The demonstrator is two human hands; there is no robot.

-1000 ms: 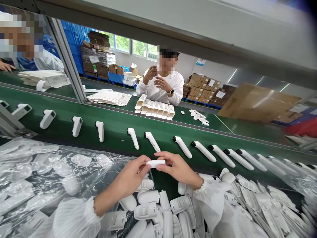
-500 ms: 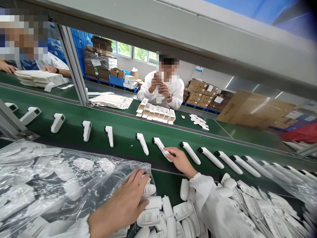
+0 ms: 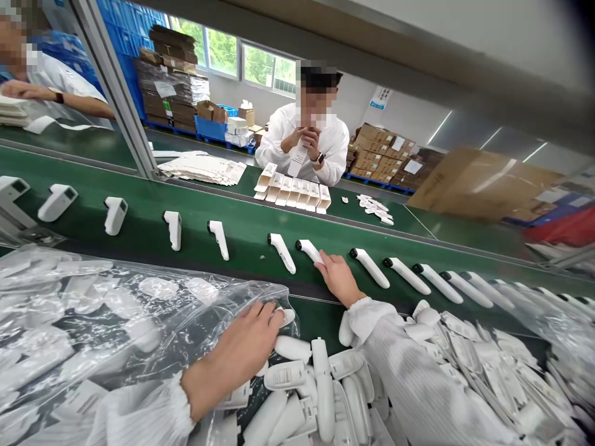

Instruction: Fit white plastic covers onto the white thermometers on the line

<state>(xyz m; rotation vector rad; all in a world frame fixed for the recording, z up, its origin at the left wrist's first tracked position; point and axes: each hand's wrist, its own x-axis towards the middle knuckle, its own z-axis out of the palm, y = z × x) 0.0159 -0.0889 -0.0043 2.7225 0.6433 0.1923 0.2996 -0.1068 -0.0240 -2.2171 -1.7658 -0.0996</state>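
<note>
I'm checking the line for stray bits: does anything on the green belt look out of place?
Yes, a small pale speck lies on the green belt between two white handheld thermometers. It looks odd among whole thermometers, but is too small to identify.

head cam | from wearer's head | forward and down | close above left hand (image 3: pixel 242 347) and right hand (image 3: pixel 339 279) | belt (image 3: pixel 246 241) crossing mid-view

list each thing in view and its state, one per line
Right hand: fingers on white device, grip unclear
white device: lower end hidden by that hand
Left hand: palm down, underside hidden
Clear plastic: wrinkled
White parts: loose, piled
White boxes: in a row, open
Flat white sheets: stacked, fanned out
</note>
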